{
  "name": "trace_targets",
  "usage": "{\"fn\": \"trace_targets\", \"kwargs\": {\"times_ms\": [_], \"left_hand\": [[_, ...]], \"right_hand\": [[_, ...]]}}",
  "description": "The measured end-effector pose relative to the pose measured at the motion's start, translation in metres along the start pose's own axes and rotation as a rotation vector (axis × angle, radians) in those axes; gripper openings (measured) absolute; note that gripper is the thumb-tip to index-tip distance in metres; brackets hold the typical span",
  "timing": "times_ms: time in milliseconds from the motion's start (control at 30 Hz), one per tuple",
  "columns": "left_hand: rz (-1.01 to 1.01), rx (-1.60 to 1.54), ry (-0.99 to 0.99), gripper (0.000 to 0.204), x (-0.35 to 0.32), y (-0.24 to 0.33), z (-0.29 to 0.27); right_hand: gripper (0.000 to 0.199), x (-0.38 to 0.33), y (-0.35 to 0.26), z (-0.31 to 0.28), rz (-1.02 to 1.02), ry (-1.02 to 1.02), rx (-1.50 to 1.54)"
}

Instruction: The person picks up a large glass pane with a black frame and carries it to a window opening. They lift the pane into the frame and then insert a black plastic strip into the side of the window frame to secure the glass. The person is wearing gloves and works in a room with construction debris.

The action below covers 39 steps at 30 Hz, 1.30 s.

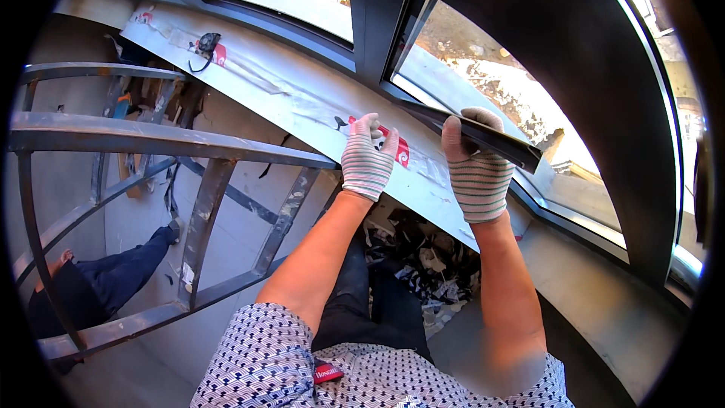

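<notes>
My right hand [481, 170], in a striped knit glove, is closed around a long dark strip of profile [513, 147], thumb on one side and fingers on the other. The strip slants from beside the window frame [370, 38] down to the right, in front of the glass. My left hand [368, 157], gloved alike, is raised over the edge of a pale sill board [302, 117]. Its fingers are bent, the thumb stands apart from them, and nothing shows between them. Film with red marks covers parts of the board.
A small black object with a strap [208, 44] lies on the board's far left part. To my left curves a dark metal railing [158, 134]; beyond it, lower down, is another person [113, 279] in dark clothes. Shredded debris [430, 261] is heaped below the board.
</notes>
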<state>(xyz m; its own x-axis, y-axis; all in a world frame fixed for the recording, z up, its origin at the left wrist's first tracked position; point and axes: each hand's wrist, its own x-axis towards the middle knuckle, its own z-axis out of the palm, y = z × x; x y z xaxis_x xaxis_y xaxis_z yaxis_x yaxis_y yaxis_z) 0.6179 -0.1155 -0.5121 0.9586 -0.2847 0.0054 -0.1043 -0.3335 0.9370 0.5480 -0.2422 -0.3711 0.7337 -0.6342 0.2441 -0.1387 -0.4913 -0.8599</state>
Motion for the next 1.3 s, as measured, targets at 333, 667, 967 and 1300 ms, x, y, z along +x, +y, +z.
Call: {"fn": "trace_targets", "kwargs": {"times_ms": [333, 667, 967, 1300], "left_hand": [[-0.096, -0.037, 0.044, 0.048, 0.037, -0.011, -0.029], [0.238, -0.219, 0.067, 0.09, 0.088, 0.062, -0.053], [0.467, -0.326, 0.004, 0.118, 0.129, 0.114, -0.053], [0.598, -0.472, -0.021, 0.098, 0.145, 0.148, -0.06]], "right_hand": [[0.031, 0.046, 0.003, 0.031, -0.002, -0.122, -0.254], [0.046, 0.077, -0.018, 0.057, 0.002, -0.221, -0.496], [0.027, 0.089, -0.035, 0.061, 0.05, -0.359, -0.696], [0.049, 0.09, -0.03, 0.057, 0.104, -0.414, -0.73]]}}
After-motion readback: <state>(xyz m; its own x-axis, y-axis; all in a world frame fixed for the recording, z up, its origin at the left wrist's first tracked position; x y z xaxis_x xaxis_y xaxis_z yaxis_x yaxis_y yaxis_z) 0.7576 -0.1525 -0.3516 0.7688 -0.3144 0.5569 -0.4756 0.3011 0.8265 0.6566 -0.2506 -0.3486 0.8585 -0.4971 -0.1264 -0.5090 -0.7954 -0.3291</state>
